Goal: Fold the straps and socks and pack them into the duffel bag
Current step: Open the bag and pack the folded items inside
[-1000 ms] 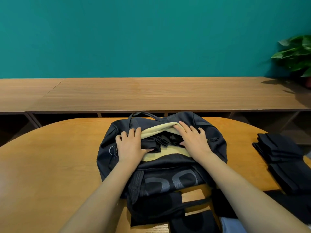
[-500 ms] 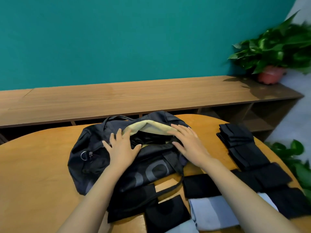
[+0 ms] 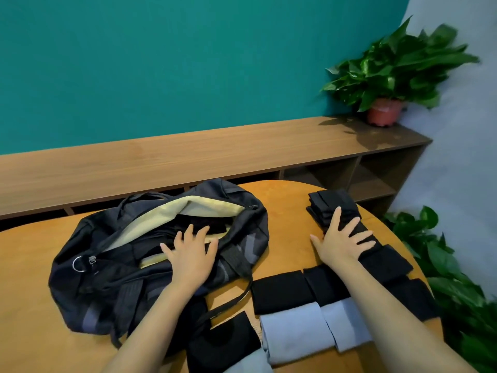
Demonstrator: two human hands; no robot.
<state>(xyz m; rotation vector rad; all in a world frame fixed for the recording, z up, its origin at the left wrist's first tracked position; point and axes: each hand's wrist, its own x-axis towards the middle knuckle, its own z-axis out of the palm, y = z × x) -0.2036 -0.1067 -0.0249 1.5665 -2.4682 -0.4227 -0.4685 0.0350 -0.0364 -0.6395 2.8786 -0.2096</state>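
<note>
Here, in the head view, the dark duffel bag (image 3: 88, 278) is lying on the left half of the orange wooden surface (image 3: 27, 305), its top gaping open and showing a pale yellow lining (image 3: 204, 207). Dark folded pieces (image 3: 207, 224) are sitting inside the opening. The left hand (image 3: 191, 254) is resting flat on the bag's near edge, its fingers (image 3: 189, 234) spread and straight, reaching over the opening and gripping nothing. A metal ring (image 3: 78, 264) is hanging at the bag's left end, and a dark strap (image 3: 236, 261) is trailing from the bag down onto the surface toward the person.

The right hand (image 3: 340, 239) is lying palm down, well apart from the bag, on a row of folded black straps (image 3: 387, 261) running along the right edge of the surface. Its fingers (image 3: 336, 218) are fanned out and straight, pressing on the fabric without curling round it. Just beyond the fingertips, a stack of folded black pieces (image 3: 332, 201) is sitting at the far end of that row.

Nearer the person, folded black socks (image 3: 279, 290) are lying side by side, with light blue folded socks (image 3: 293, 332) touching them in front.

A low wooden shelf unit (image 3: 188, 157) is running along the teal wall (image 3: 161, 63) behind, carrying a potted plant (image 3: 384, 111).
</note>
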